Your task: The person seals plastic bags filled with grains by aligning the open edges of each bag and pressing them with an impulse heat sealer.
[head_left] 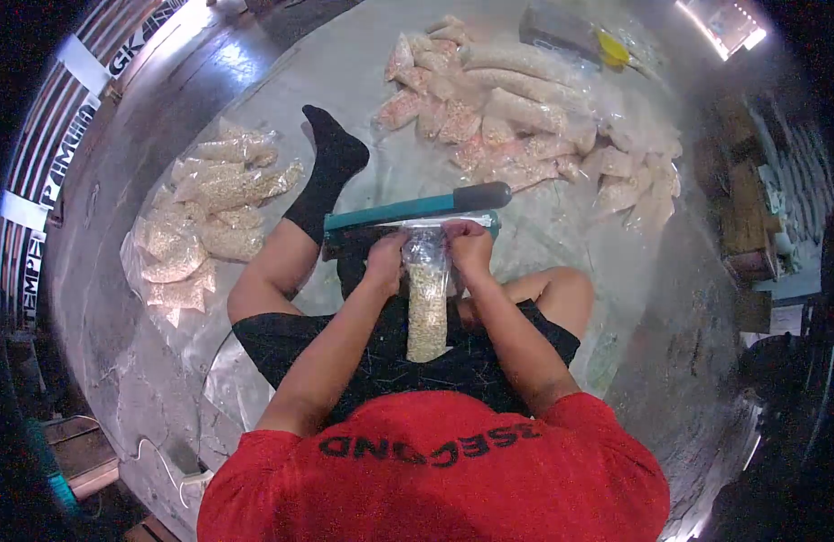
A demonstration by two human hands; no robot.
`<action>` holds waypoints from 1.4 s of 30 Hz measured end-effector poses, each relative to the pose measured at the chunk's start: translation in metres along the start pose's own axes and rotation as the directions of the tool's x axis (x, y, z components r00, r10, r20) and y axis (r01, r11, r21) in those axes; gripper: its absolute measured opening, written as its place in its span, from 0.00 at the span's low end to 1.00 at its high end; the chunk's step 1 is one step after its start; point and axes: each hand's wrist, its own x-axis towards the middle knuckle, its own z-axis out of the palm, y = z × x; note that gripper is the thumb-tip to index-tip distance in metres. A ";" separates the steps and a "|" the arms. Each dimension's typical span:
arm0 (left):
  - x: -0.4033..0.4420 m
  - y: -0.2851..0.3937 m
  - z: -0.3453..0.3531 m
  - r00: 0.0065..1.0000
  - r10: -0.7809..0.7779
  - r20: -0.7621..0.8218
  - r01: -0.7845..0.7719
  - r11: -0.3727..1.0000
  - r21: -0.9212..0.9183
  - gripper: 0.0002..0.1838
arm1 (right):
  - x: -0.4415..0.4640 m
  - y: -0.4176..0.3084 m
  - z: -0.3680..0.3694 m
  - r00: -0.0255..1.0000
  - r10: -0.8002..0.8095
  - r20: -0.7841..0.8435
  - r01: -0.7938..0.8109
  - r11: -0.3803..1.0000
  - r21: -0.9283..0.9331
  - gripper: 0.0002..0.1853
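In the head view, the left hand (387, 262) and right hand (471, 247) each grip one side of the far end of a filled clear bag (427, 316) above the black shorts (295, 339), just near of a teal-handled device (390, 210), with a bag pile (214, 217) to the left and a larger heap (521, 113) far right.

grey floor (132, 384), pale plastic sheet (345, 81), left pile of filled bags (209, 203), larger bag pile (516, 113) ahead

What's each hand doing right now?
Left hand: closed, holding the left side of the filled bag's top.
Right hand: closed, holding the right side of the same top.
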 end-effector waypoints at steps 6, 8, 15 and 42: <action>0.022 -0.024 -0.013 0.982 0.190 -0.019 -0.185 0.972 0.143 0.14 | -0.008 -0.024 -0.007 0.999 -0.033 -0.032 0.035 0.997 0.063 0.09; 0.037 -0.035 -0.021 0.973 0.228 -0.021 -0.220 0.955 0.200 0.13 | 0.001 0.002 0.004 0.983 -0.150 -0.108 0.166 0.974 0.156 0.12; 0.051 -0.045 -0.027 0.985 0.168 -0.043 -0.168 0.986 0.005 0.10 | -0.018 -0.053 -0.039 0.983 -0.023 -0.181 0.010 0.997 -0.072 0.12; 0.026 -0.043 -0.006 0.954 0.252 -0.160 -0.241 0.967 0.083 0.10 | 0.012 -0.047 -0.070 0.763 -0.642 0.082 0.567 0.602 -0.563 0.11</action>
